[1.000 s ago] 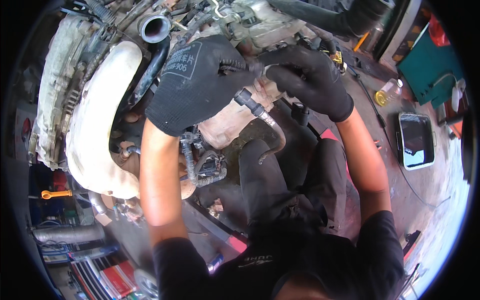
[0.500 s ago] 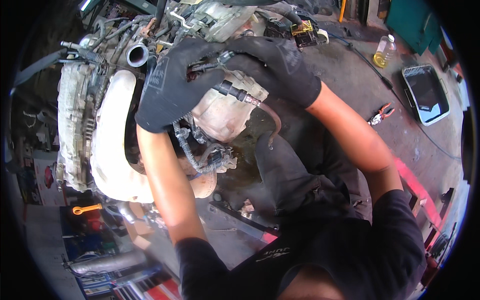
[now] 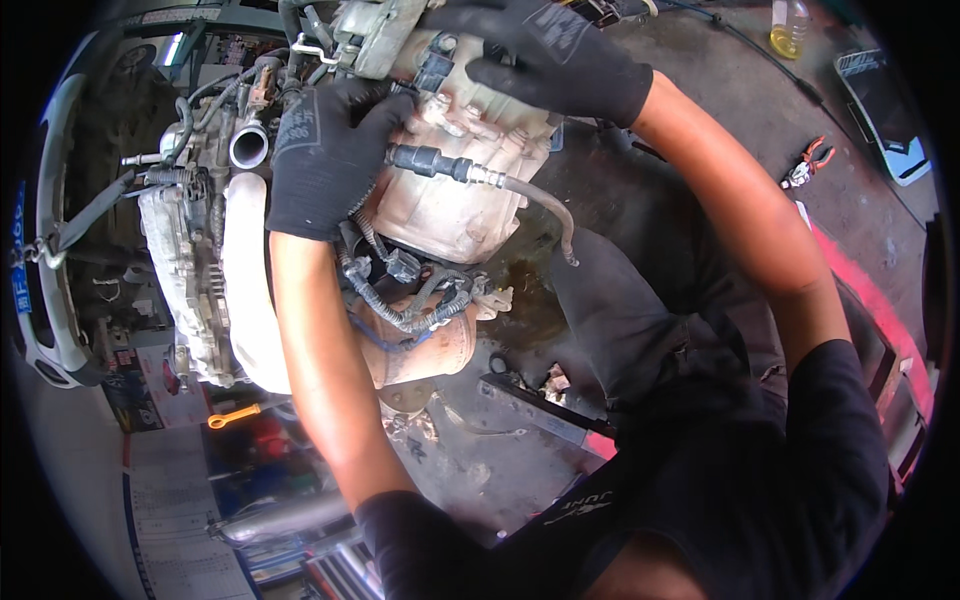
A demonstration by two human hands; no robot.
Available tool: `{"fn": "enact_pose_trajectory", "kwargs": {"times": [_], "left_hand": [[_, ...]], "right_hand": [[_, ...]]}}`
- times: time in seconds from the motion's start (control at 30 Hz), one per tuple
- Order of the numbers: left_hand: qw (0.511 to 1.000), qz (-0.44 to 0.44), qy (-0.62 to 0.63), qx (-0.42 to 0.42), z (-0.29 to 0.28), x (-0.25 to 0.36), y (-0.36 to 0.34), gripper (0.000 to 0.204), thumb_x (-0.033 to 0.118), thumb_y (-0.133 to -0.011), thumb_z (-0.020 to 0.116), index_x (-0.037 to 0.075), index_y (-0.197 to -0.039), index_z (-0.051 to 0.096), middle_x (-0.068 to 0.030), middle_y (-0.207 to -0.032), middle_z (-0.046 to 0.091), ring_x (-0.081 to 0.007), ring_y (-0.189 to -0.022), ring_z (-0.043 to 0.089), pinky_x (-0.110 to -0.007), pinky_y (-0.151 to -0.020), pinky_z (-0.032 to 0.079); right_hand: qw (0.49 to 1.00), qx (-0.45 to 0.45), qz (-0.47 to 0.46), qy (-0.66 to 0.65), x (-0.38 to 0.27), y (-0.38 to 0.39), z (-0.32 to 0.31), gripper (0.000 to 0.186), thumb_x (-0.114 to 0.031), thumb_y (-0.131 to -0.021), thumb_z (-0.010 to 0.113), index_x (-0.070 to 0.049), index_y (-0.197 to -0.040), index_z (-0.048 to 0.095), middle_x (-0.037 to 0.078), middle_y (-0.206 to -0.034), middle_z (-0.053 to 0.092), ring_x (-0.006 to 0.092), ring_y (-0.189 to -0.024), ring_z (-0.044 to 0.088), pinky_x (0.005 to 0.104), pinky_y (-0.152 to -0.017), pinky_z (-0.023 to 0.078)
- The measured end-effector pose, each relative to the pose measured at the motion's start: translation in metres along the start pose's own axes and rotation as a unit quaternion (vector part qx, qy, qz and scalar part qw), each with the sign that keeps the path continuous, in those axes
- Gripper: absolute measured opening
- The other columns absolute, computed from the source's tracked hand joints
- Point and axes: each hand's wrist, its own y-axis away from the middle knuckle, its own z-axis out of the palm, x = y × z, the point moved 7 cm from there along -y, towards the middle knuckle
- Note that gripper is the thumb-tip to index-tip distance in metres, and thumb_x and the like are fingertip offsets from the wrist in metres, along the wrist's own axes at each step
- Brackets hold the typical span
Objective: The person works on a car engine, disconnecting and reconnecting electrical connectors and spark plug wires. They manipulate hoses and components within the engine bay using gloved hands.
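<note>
Head cam on my end: nearest is the dark shirt (image 3: 720, 470), then two gloved hands. Left hand (image 3: 325, 160) is half curled, thumb and fingers close together at a small black piece (image 3: 403, 89); can't tell if they've got it. Right hand (image 3: 560, 60) arches over the pale metal housing (image 3: 450, 205), fingertips blurry, so I can't call that grip either. Black hose fitting (image 3: 430, 160) sits against the housing's near side, just beside the left hand. Farther out: pliers (image 3: 808, 165), tray (image 3: 888, 115), bottle (image 3: 788, 32).

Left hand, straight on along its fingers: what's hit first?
Likely the black connector, just up and right of the left hand in the picture; depth is unclear from one view.
</note>
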Motion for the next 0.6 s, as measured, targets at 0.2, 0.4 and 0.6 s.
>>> {"fn": "enact_pose_trajectory", "kwargs": {"times": [0.2, 0.4, 0.6], "left_hand": [[0.997, 0.015, -0.029, 0.067, 0.006, 0.020, 0.006, 0.028, 0.028, -0.093, 0.066, 0.003, -0.098, 0.077, -0.0146, -0.075, 0.072, -0.0220, -0.066, 0.068, -0.035, -0.066, 0.051], [0.995, -0.041, 0.085, -0.008, 0.003, 0.001, 0.002, 0.025, 0.016, -0.093, 0.066, -0.004, -0.107, 0.074, -0.0112, -0.079, 0.074, -0.0105, -0.070, 0.064, -0.029, -0.068, 0.051], [0.997, -0.060, 0.050, -0.018, 0.004, -0.004, -0.002, 0.027, 0.022, -0.092, 0.070, -0.001, -0.105, 0.076, -0.0107, -0.077, 0.074, -0.0108, -0.070, 0.065, -0.029, -0.069, 0.051]], "right_hand": [[0.975, -0.045, -0.131, 0.175, 0.003, 0.003, 0.021, 0.030, -0.014, -0.092, 0.060, -0.009, -0.121, 0.062, 0.015, -0.123, 0.058, 0.0332, -0.119, 0.056, 0.0428, -0.099, 0.047], [0.984, 0.000, -0.157, 0.085, 0.002, 0.006, 0.015, 0.027, -0.022, -0.099, 0.055, -0.007, -0.122, 0.062, 0.012, -0.110, 0.064, 0.0297, -0.102, 0.063, 0.0391, -0.089, 0.052], [0.975, -0.122, 0.060, -0.178, 0.020, -0.003, 0.019, 0.029, -0.017, -0.094, 0.061, -0.005, -0.121, 0.061, 0.013, -0.109, 0.066, 0.0314, -0.102, 0.064, 0.0417, -0.091, 0.050]]}}
